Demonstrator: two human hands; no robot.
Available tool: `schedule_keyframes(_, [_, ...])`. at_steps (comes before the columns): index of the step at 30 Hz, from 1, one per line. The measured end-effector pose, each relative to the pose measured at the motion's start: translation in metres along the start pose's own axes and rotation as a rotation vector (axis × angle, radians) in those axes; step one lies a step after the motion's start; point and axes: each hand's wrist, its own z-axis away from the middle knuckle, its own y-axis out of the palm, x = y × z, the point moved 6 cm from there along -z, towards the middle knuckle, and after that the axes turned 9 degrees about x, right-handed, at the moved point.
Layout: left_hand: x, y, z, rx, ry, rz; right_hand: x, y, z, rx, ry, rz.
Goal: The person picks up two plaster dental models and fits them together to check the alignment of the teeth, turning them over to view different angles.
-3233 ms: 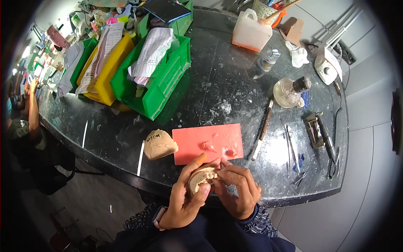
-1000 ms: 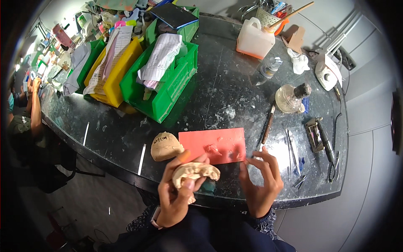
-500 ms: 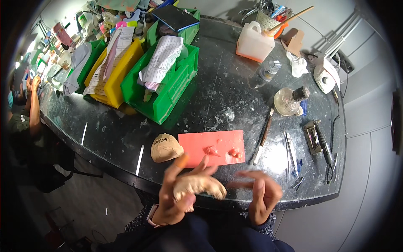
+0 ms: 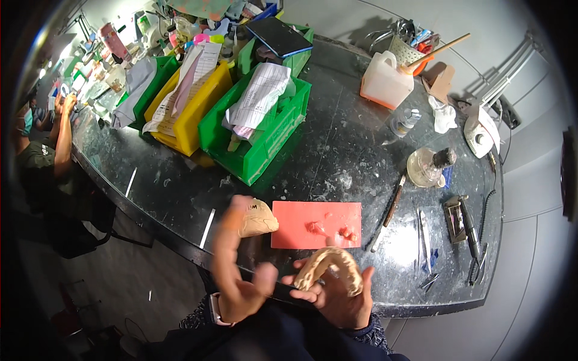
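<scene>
A horseshoe-shaped beige dental cast (image 4: 333,260) rests in my right hand (image 4: 344,304), with the thumb at its right side and fingers under and beside it. My left hand (image 4: 239,283) is empty and a little blurred, thumb and fingers apart. Its raised fingers partly cover a second beige plaster cast (image 4: 260,219) with dark handwriting, which lies on the bench; I cannot tell whether they touch it. Beside that cast is a flat pink-red wax sheet (image 4: 295,225). On the sheet sit a pink lump (image 4: 315,227) and a small piece with what look like teeth (image 4: 347,233).
Green bins (image 4: 256,159) and a yellow bin (image 4: 191,135) with papers stand at the back left. To the right are a brown-handled knife (image 4: 394,204), a glass burner (image 4: 424,168), metal tools (image 4: 425,231), a handpiece (image 4: 468,222) and a white jug (image 4: 388,81). Another person (image 4: 51,150) works at far left.
The horseshoe cast has passed from my left hand to my right. My left hand has moved left and up to the other cast. The whole view has shifted slightly.
</scene>
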Motion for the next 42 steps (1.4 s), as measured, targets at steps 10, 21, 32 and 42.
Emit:
schedule_keyframes(10, [0.029, 0.008, -0.018, -0.052, -0.259, -0.569, 0.013, -0.012, 0.004, -0.113, -0.152, 0.177])
schedule_keyframes(21, [0.005, 0.039, 0.000, 0.174, -0.075, 0.970, 0.025, -0.007, 0.012, -0.051, -0.390, 0.438])
schedule_keyframes(32, [0.001, 0.065, 0.005, 0.365, -0.016, 0.963, 0.036, -0.007, 0.013, 0.053, -0.566, 0.840])
schedule_keyframes(42, [0.002, 0.065, 0.007, 0.242, -0.047, 1.170, 0.038, 0.002, 0.015, 0.058, -0.766, 1.084])
